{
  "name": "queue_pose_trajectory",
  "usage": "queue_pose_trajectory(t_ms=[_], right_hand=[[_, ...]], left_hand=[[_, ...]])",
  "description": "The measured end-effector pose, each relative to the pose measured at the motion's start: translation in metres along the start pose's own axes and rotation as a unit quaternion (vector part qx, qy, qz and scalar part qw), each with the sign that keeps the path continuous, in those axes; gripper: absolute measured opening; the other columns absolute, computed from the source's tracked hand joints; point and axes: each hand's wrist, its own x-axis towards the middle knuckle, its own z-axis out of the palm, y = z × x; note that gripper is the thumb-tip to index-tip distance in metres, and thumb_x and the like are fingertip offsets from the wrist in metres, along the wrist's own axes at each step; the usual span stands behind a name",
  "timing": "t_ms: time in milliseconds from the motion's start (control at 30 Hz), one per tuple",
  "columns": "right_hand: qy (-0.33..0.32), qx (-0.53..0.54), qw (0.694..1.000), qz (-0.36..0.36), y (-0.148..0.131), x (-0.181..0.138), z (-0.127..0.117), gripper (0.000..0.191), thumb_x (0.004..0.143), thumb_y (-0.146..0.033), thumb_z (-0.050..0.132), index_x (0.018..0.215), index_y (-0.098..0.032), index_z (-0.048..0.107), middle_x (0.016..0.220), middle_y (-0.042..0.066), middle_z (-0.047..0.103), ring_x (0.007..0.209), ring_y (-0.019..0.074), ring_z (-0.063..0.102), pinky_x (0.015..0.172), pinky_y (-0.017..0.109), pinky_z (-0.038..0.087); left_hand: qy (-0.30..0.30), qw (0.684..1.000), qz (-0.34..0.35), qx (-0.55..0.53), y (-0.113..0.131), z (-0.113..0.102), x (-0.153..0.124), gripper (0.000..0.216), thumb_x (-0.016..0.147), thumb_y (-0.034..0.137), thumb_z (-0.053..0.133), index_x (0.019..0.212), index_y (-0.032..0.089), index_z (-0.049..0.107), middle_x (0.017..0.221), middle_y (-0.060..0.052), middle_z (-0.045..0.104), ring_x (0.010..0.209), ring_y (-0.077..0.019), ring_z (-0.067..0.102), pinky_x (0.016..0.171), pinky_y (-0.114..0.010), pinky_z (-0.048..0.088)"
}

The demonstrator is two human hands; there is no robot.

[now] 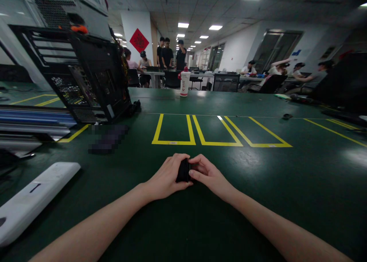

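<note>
Well to the left of the hands, silver and blue strips [37, 118] lie in a stack, and nearer than these a long white plastic case [31, 199] lies aslant on the green table [286, 185]. Farther ahead on that side stands a black computer case [100, 82], with a dark flat item [109, 138], too blurred to name, just nearer the hands. The left hand [168, 176] is clamped on a black block [182, 171], fingers over its far side and thumb along its near side. The block is between the two hands, partly hidden by them. Far ahead of it stands a white bottle [184, 87] with a red top. The right hand [209, 176] is curled, thumb and fingertips at the block's right side; whether they grip it or only touch it, one cannot tell. Just beyond the hands, three yellow tape outlines [222, 144] run in a row across the table. Well to their right lies a small black ring [286, 116]
</note>
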Motion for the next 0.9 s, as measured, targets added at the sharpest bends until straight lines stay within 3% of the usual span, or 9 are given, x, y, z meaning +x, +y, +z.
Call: queue_pose_trajectory(t_ms=[300, 433, 600, 767, 900], right_hand=[[-0.006, 0.003, 1.000, 0.006, -0.0004, -0.0003, -0.0001, 0.028, 0.076, -0.024, 0.057, 0.101, -0.021, 0.046, 0.106, 0.004, 0.051, 0.100, 0.0172, 0.052, 0.088, 0.037, 0.042], [-0.022, 0.016, 1.000, 0.008, -0.0011, -0.0014, -0.0021, 0.031, 0.073, -0.021, 0.061, 0.099, -0.022, 0.044, 0.106, 0.003, 0.050, 0.102, 0.0180, 0.052, 0.086, 0.037, 0.044], [0.007, 0.006, 1.000, 0.005, -0.0010, -0.0004, -0.0007, 0.020, 0.076, -0.025, 0.056, 0.094, -0.022, 0.046, 0.098, 0.001, 0.052, 0.096, 0.0169, 0.055, 0.082, 0.035, 0.046], [-0.002, -0.015, 1.000, 0.010, -0.0019, -0.0003, -0.0011, 0.027, 0.077, -0.022, 0.055, 0.103, -0.022, 0.045, 0.107, 0.003, 0.049, 0.103, 0.0168, 0.051, 0.089, 0.037, 0.043], [-0.025, 0.008, 1.000, -0.006, 0.0020, -0.0009, -0.0041, 0.032, 0.073, -0.017, 0.059, 0.101, -0.023, 0.043, 0.107, 0.002, 0.047, 0.101, 0.0165, 0.051, 0.086, 0.035, 0.045]], left_hand=[[0.001, 1.000, -0.011, -0.009, 0.0011, -0.0002, 0.0008, 0.058, 0.073, 0.026, 0.062, 0.120, 0.024, 0.030, 0.114, -0.007, 0.044, 0.102, -0.0227, 0.046, 0.087, -0.041, 0.041], [-0.029, 0.999, -0.018, -0.009, 0.0052, -0.0048, 0.0009, 0.055, 0.076, 0.025, 0.059, 0.122, 0.025, 0.028, 0.116, -0.009, 0.044, 0.102, -0.0238, 0.047, 0.086, -0.043, 0.041], [-0.023, 1.000, -0.013, -0.010, 0.0058, -0.0054, 0.0021, 0.056, 0.075, 0.027, 0.060, 0.122, 0.025, 0.028, 0.117, -0.008, 0.044, 0.105, -0.0243, 0.046, 0.088, -0.044, 0.039], [-0.026, 0.999, -0.017, -0.012, 0.0019, -0.0020, 0.0030, 0.056, 0.075, 0.027, 0.060, 0.121, 0.025, 0.029, 0.117, -0.008, 0.044, 0.106, -0.0250, 0.046, 0.087, -0.044, 0.040], [-0.031, 0.999, -0.025, 0.001, -0.0005, -0.0004, 0.0029, 0.056, 0.075, 0.026, 0.060, 0.121, 0.023, 0.029, 0.115, -0.009, 0.044, 0.104, -0.0239, 0.047, 0.087, -0.042, 0.041]])
